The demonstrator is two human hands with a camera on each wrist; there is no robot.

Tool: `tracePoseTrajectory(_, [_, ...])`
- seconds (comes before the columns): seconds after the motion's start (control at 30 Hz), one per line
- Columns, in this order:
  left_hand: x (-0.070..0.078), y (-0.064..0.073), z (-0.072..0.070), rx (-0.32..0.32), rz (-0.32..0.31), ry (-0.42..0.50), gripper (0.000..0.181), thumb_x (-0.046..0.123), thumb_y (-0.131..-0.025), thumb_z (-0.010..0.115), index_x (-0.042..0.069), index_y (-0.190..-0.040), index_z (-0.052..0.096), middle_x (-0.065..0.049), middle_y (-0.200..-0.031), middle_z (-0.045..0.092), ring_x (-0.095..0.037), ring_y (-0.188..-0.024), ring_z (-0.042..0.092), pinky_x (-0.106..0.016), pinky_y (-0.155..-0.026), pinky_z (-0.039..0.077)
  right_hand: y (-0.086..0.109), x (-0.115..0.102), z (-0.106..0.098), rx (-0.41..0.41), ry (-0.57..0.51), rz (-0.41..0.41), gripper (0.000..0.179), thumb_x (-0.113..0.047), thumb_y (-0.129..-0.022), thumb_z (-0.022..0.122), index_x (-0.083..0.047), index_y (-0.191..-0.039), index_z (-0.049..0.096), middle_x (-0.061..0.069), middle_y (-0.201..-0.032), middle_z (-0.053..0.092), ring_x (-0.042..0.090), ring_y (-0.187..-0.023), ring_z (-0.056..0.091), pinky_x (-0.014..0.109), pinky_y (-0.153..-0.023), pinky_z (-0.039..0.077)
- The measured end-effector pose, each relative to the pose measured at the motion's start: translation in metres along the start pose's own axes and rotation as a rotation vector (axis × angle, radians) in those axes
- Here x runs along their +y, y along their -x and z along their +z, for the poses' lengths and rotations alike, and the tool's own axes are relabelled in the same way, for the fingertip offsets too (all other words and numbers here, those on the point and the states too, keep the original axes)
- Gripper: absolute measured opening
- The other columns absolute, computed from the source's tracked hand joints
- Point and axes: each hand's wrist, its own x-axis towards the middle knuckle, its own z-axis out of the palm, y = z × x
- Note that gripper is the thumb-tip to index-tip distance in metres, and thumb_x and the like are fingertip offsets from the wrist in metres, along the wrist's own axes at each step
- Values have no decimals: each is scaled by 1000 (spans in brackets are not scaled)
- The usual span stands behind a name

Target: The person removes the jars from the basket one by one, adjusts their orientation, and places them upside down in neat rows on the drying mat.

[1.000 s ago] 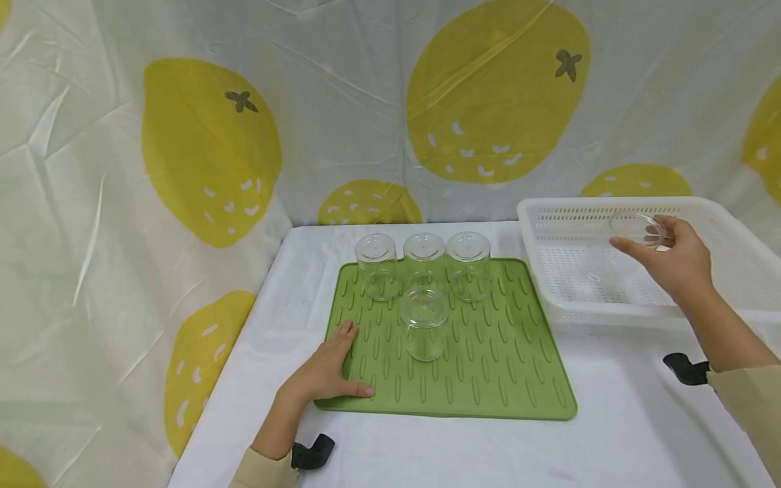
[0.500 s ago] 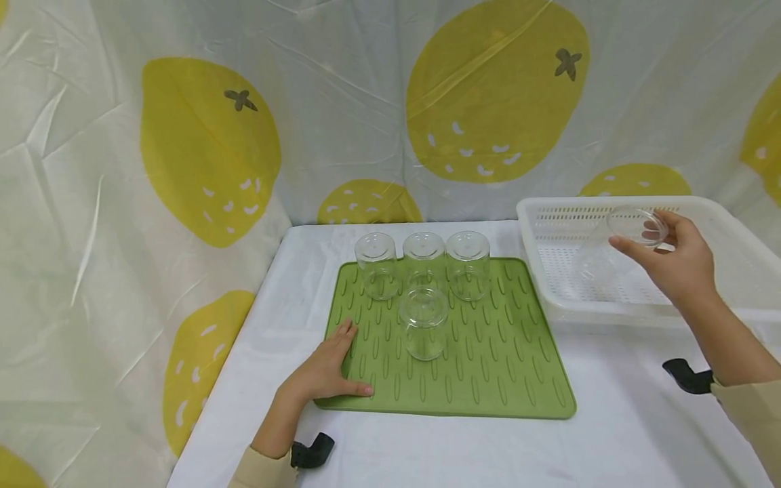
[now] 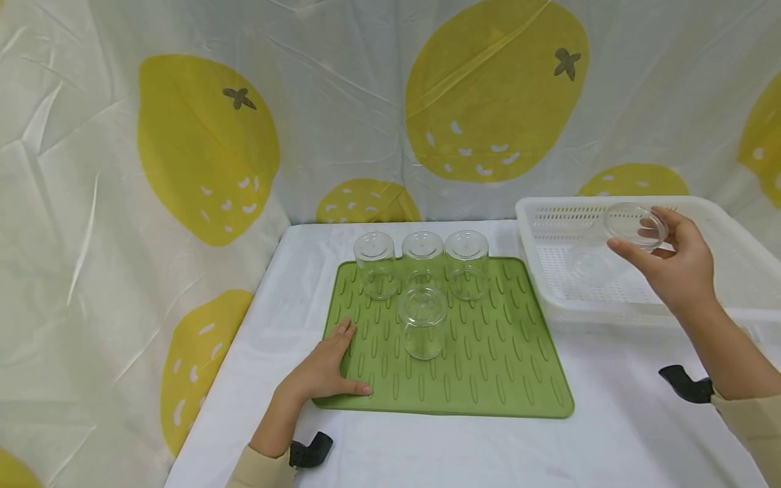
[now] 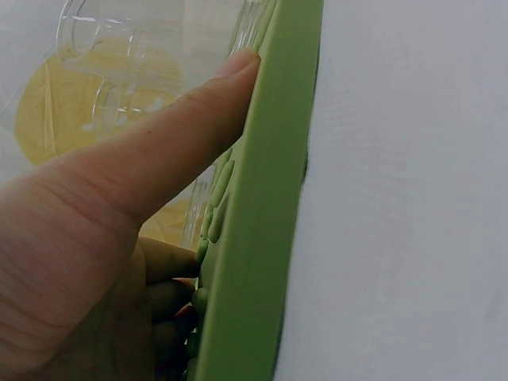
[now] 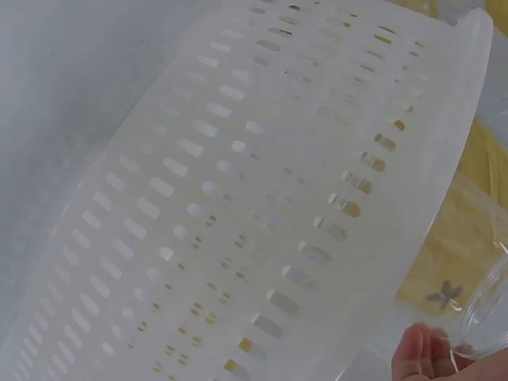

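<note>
My right hand (image 3: 683, 264) grips a clear glass (image 3: 610, 242) at its near end, thumb on one side and fingers on the other. The glass tilts over the white basket, and its far end points down to the left. In the right wrist view, part of that glass (image 5: 488, 309) shows at the lower right corner. With fingers spread, my left hand (image 3: 320, 369) rests on the front left corner of a green ridged mat (image 3: 488, 379). A row of three glasses (image 3: 424, 257) stands upside down along the mat's back, with another glass (image 3: 422, 322) in front of the middle one.
A white perforated plastic basket (image 3: 586, 308) stands right of the mat, its wall close to the mat's back right corner. White cloth (image 3: 610, 434) covers the table. Behind and to the left hangs a lemon-print curtain (image 3: 342, 102).
The glass in my right hand has tilted further, its far end swinging left, while the hand has turned slightly with it. My left hand stays in place on the mat.
</note>
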Motion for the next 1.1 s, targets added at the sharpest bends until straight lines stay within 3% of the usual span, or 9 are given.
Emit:
tracePoseTrajectory(0.73, [0, 1, 0, 5, 2, 3, 120, 55, -69, 83, -4, -153, 21, -17, -161, 10, -31, -147, 10, -52, -115, 21, 17, -24, 8, -17, -63, -87, 67, -8, -87, 74, -20, -146, 43, -22, -115, 51, -3, -107, 47, 5, -77, 36])
tracePoseTrajectory(1.1, [1, 1, 0, 8, 4, 6, 120, 55, -69, 83, -4, -153, 21, -17, -161, 10, -32, -147, 11, -53, -114, 21, 30, -35, 16, -25, -179, -179, 67, 10, -82, 71, -17, -140, 49, -15, -116, 58, 1, -107, 52, 9, -81, 39])
